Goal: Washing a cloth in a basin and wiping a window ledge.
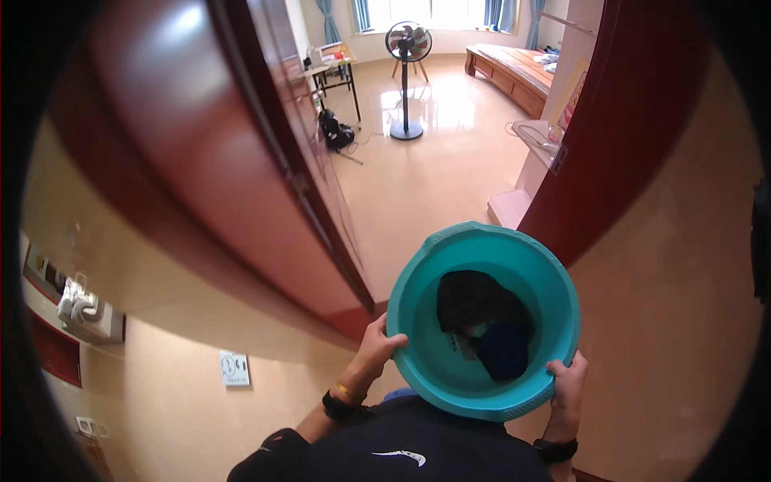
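Observation:
A teal plastic basin [426, 377] is held out in front of me at waist height. My left hand [377, 347] grips its left rim, thumb over the edge and fingers underneath. On the opposite side, my right hand [569, 381] clasps the lower right rim the same way. Inside the basin lie a crumpled dark brown or black cloth [482, 301] and a navy blue cloth [504, 349], bunched together on the bottom. The undersides of both hands' fingers are hidden by the basin.
A dark red door [201, 145] stands at the left, and a red door frame [626, 120] at the right. Beyond the doorway are a standing fan [405, 80], a desk [341, 64], a black backpack [336, 131] and a wooden bed [514, 72]. A white shelf unit [522, 181] adjoins the frame.

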Motion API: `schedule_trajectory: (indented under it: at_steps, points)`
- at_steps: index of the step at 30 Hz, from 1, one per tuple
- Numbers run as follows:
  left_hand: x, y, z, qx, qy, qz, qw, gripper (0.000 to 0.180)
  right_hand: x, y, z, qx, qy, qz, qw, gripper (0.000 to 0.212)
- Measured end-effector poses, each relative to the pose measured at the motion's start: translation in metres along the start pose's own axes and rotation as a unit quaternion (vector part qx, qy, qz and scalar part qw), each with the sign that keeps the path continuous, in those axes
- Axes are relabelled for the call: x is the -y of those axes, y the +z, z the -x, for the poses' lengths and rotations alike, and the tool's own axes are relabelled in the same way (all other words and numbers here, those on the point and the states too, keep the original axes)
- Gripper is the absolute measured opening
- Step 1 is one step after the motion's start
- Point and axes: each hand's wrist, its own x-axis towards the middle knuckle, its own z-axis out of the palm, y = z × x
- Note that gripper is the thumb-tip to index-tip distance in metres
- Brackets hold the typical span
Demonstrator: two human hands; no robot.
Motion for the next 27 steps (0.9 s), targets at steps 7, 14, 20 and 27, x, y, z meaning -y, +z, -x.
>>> schedule_trajectory:
  at_steps: [7,14,20,27]
  points:
    - [-0.043,0.023,-0.141,-0.114,0.032,0.016,0.993,0.045,0.033,0.078,-0.205,0.100,-0.050,-0.007,0.994,0.028]
    - [-0.087,0.031,-0.269,-0.225,0.038,0.033,0.973,0.045,0.089,0.172,-0.375,0.222,-0.055,-0.015,0.973,0.030]
    - [-0.133,0.021,-0.400,-0.245,0.036,0.066,0.967,0.048,0.113,0.259,-0.502,0.244,-0.021,0.013,0.969,0.033]
    - [-0.187,-0.016,-0.588,-0.223,0.022,0.048,0.973,0.047,0.142,0.368,-0.645,0.218,0.040,-0.008,0.975,0.040]
